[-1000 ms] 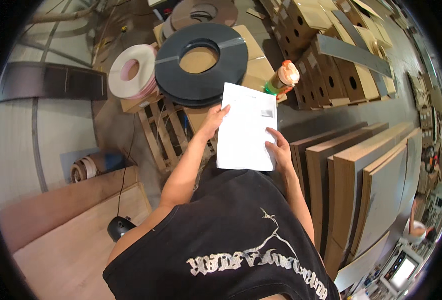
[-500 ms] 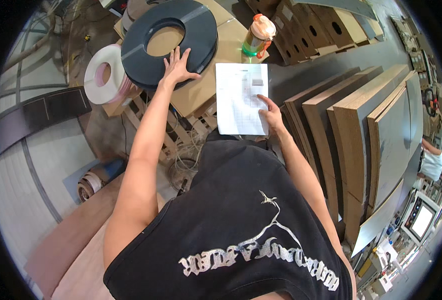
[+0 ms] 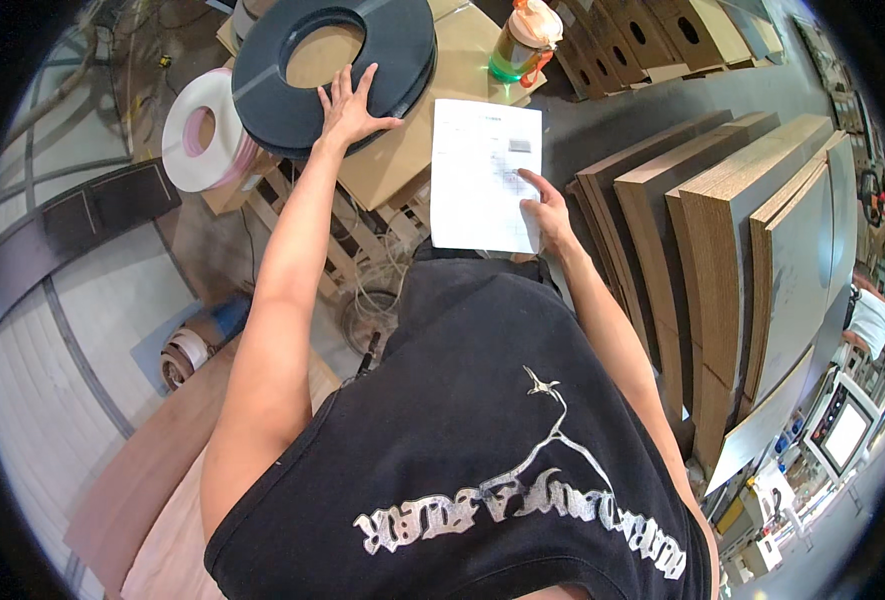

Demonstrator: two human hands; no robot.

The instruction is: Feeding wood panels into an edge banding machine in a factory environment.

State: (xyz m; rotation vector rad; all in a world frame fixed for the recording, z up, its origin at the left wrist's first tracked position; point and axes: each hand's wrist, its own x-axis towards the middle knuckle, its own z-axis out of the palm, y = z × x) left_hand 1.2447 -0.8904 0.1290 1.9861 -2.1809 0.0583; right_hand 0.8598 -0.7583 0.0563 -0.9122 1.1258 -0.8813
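My left hand [image 3: 348, 112] lies with fingers spread on a large coil of black banding [image 3: 262, 85], its fingertips reaching the rim of the central hole. A second black coil seems to sit under it, on a cardboard box [image 3: 455, 60]. A white printed sheet of paper [image 3: 472, 190] is held at its right edge by my right hand [image 3: 550, 212], thumb and forefinger showing on its face. The other fingers of that hand are mostly hidden. To the left of the black coil stands a coil of white banding [image 3: 177, 150] with pinkish sides.
A bottle [image 3: 522, 45] of greenish liquid with an orange strap stands beyond the paper. Thick boards [image 3: 722, 210] lean in a row at right. Below the box are pallet slats [image 3: 347, 235] and loose strands. Another person [image 3: 867, 320] appears far right.
The view has shifted slightly, so the coils and paper sit higher in it. My left hand stays on the black coil, and my right hand keeps hold of the paper.
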